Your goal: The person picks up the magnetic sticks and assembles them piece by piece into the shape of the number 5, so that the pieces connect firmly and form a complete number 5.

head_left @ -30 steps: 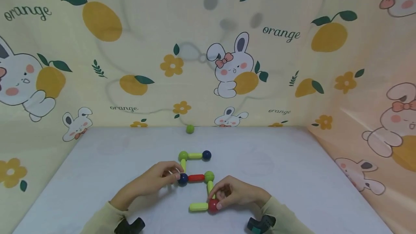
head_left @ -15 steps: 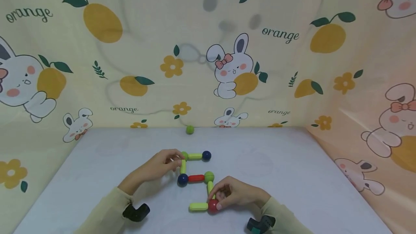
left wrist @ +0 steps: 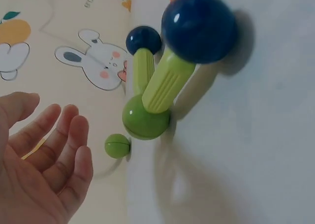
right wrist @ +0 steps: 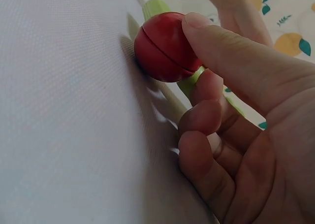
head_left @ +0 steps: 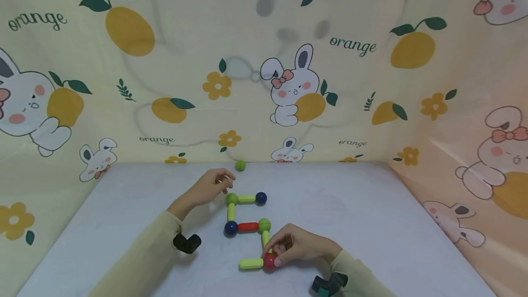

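Observation:
A zigzag of balls and short rods lies on the white table in the head view. My right hand (head_left: 304, 243) pinches the red ball (head_left: 269, 263) at its near end, thumb on top in the right wrist view. From that ball a yellow-green rod (head_left: 250, 264) points left. Another yellow-green rod leads to a green ball (head_left: 264, 224), then a red rod (head_left: 247, 227) and a dark blue ball (head_left: 231, 228). My left hand (head_left: 208, 187) hovers empty, fingers loosely bent, beside the far-left green ball (head_left: 232, 199). A yellow-green rod (head_left: 246, 199) joins that one to another dark blue ball (head_left: 261, 198).
A loose green ball (head_left: 240, 165) sits at the table's back edge, beyond my left hand. Behind the table (head_left: 350, 219) hangs a cloth (head_left: 247, 26) printed with rabbits and oranges, which also runs along the sides.
My left hand has moved from the near-left blue ball, along the rod and past the far-left green ball, toward the back. My right hand stays on the red ball.

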Motion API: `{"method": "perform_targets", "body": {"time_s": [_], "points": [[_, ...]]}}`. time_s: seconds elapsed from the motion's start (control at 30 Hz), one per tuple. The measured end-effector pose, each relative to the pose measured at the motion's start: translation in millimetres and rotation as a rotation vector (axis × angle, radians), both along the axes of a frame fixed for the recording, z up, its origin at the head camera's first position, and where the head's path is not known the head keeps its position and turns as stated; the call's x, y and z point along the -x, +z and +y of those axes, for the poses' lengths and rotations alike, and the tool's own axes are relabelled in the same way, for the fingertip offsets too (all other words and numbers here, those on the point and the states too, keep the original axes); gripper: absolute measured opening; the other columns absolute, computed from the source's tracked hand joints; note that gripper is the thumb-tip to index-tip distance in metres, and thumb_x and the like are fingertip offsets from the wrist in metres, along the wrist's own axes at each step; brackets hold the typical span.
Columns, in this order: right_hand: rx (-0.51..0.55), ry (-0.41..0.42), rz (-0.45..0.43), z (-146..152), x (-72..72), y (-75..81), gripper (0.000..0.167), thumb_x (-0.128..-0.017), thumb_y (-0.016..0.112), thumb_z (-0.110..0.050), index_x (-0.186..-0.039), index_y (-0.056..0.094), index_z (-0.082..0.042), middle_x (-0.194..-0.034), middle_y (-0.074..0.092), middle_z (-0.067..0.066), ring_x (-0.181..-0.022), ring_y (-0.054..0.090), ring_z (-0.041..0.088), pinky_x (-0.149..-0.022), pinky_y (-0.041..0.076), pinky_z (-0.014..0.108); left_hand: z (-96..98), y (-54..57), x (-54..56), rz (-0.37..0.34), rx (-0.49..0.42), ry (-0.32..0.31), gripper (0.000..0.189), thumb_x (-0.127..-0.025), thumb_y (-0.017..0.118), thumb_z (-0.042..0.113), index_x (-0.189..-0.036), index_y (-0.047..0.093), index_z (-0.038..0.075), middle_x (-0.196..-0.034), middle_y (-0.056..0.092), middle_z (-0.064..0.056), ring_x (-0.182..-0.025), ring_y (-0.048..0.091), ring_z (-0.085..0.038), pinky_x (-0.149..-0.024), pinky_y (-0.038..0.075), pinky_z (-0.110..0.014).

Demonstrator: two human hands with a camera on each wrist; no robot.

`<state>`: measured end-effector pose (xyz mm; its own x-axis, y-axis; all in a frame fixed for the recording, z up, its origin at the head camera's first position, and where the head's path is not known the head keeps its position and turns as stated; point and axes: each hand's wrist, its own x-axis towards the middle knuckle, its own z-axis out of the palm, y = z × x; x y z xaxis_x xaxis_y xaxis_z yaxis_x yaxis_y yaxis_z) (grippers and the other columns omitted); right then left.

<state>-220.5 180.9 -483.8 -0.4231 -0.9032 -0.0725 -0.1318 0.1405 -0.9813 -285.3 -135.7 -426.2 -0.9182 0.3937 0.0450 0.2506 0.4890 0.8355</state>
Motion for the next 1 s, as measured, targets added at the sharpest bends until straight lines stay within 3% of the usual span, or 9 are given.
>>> {"method": "perform_targets", "body": {"time_s": [0.13,0.27,0.37,0.57,0.63,0.8,1.0], "points": [[0.031,0.012,-0.001,1.0,1.8,-1.8,0.034,-0.094,0.07,-0.008,-0.122,0.066,0.01,-0.082,0.054,-0.005,-0.072,0.048,-0.001,-0.065,0.04,0.012,4.5,-0.1,11.4,0.01,0.009,0.052,0.023,-0.103,0.053,0.011,-0.118,0.063,-0.002,-0.108,0.07,-0.026,-0.083,0.066,-0.022,-0.075,0.049,-0.029],[0.037,0.014,0.006,2.1,3.1,-4.7,0.034,-0.093,0.071,-0.008,-0.121,0.066,0.01,-0.081,0.053,-0.004,-0.071,0.047,-0.002,-0.065,0.04,0.012,8.9,-1.7,20.0,0.006,0.05,0.09,0.024,-0.104,0.053,0.014,-0.121,0.063,-0.001,-0.113,0.069,-0.023,-0.089,0.066,-0.024,-0.079,0.052,-0.032],[0.032,0.011,0.005,2.5,2.9,-5.8,0.034,-0.093,0.072,-0.008,-0.121,0.066,0.01,-0.08,0.053,-0.001,-0.071,0.047,-0.002,-0.065,0.04,0.012,11.8,-4.0,25.5,-0.003,0.096,0.118,0.026,-0.105,0.053,0.017,-0.123,0.063,0.002,-0.121,0.068,-0.019,-0.101,0.066,-0.026,-0.089,0.054,-0.037],[0.066,0.021,0.001,3.0,1.2,-7.0,0.034,-0.092,0.071,-0.006,-0.121,0.065,0.012,-0.08,0.046,0.031,-0.07,0.047,-0.002,-0.064,0.04,0.01,16.5,-5.9,32.3,-0.011,0.122,0.125,0.031,-0.105,0.051,0.019,-0.13,0.059,0.001,-0.13,0.063,-0.017,-0.121,0.059,-0.033,-0.104,0.049,-0.049],[0.062,0.02,-0.002,3.1,1.1,-7.2,0.034,-0.093,0.071,-0.006,-0.121,0.065,0.012,-0.078,0.049,0.025,-0.071,0.047,-0.002,-0.064,0.04,0.01,17.2,-7.1,34.9,-0.012,0.117,0.117,0.034,-0.105,0.051,0.018,-0.133,0.057,0.0,-0.132,0.062,-0.019,-0.123,0.058,-0.035,-0.104,0.049,-0.05],[0.012,0.002,-0.016,2.5,0.9,-5.9,0.036,-0.092,0.072,-0.008,-0.123,0.065,0.011,-0.084,0.057,-0.005,-0.072,0.048,-0.002,-0.065,0.041,0.011,19.9,-13.8,46.8,-0.044,0.127,0.132,0.038,-0.104,0.052,0.02,-0.139,0.053,0.005,-0.14,0.056,-0.021,-0.127,0.055,-0.039,-0.102,0.05,-0.051],[0.005,0.001,-0.007,0.6,1.0,-2.5,0.035,-0.092,0.072,-0.008,-0.122,0.066,0.01,-0.083,0.056,-0.001,-0.071,0.048,-0.002,-0.065,0.041,0.012,21.2,-19.1,59.8,-0.068,0.129,0.154,0.04,-0.105,0.051,0.02,-0.143,0.051,0.007,-0.144,0.052,-0.023,-0.131,0.053,-0.041,-0.102,0.051,-0.051]]}}
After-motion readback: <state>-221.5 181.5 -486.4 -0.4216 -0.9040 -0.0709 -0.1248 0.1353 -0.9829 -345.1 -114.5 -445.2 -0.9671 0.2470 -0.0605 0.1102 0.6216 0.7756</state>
